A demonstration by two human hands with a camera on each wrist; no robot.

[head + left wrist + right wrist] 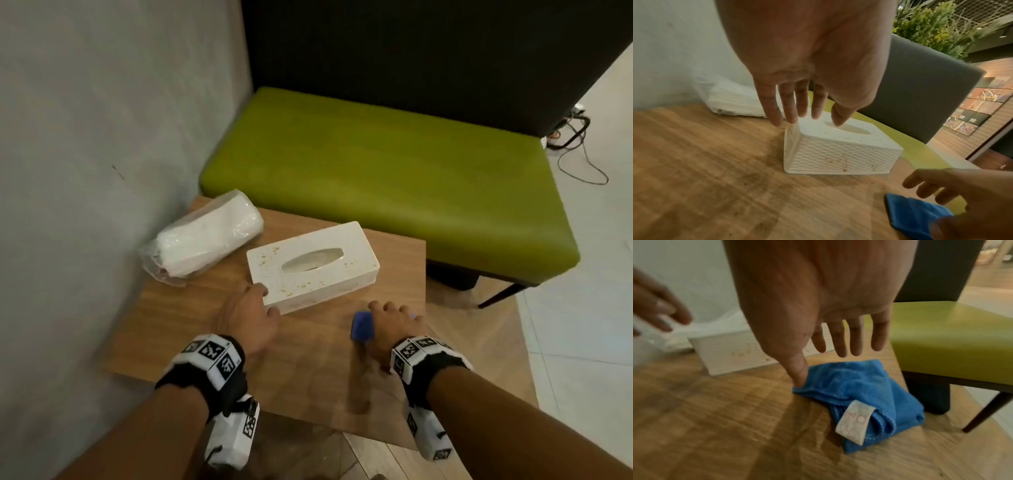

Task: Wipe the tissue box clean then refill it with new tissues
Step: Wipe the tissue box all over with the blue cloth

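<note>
Already the left hand (248, 317) lays spread fingers on the near-left corner of the stained white plastic tissue box (313, 265) mid-bench, probably steadying it. The right hand (818, 308), its grip loosely apart, thumb touching the crumpled blue microfibre cloth (861, 400) near the bench's right edge, seems ready for wiping.

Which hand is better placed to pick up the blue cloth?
The right hand: its thumb already touches the blue cloth, fingers spread above it. The left hand is at the tissue box corner.
</note>
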